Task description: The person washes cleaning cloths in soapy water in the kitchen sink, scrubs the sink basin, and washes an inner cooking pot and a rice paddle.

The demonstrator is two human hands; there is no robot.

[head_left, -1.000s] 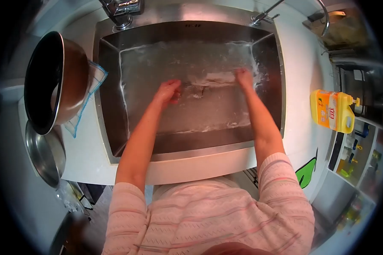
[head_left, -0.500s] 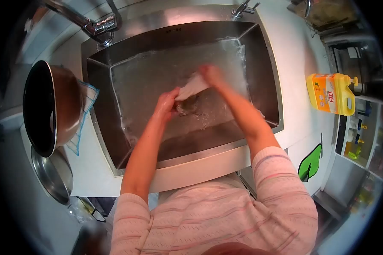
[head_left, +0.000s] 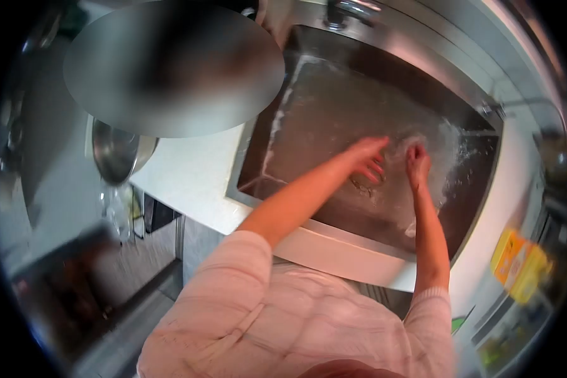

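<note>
A steel sink (head_left: 365,242) holds cloudy, rippling water (head_left: 334,107). My left hand (head_left: 366,157) is at the water near the middle of the sink, its fingers apart, with nothing visible held in it. Just to its right, my right hand (head_left: 418,165) is closed at the water's surface; what it holds, if anything, is hidden. A whitish patch shows in the water behind the right hand, too blurred to name. Another small pale thing (head_left: 411,228) lies by the right forearm, near the sink's front side.
A chrome tap (head_left: 335,22) stands behind the sink. A steel bowl (head_left: 116,151) is on the left, below a large blurred oval. A yellow bottle (head_left: 520,264) with an orange label stands at the right. White counter (head_left: 183,176) borders the sink.
The view has turned and shifted left. The white cloth-like thing between my hands half a second ago no longer shows there. My left hand has opened, and both hands sit lower at the water.
</note>
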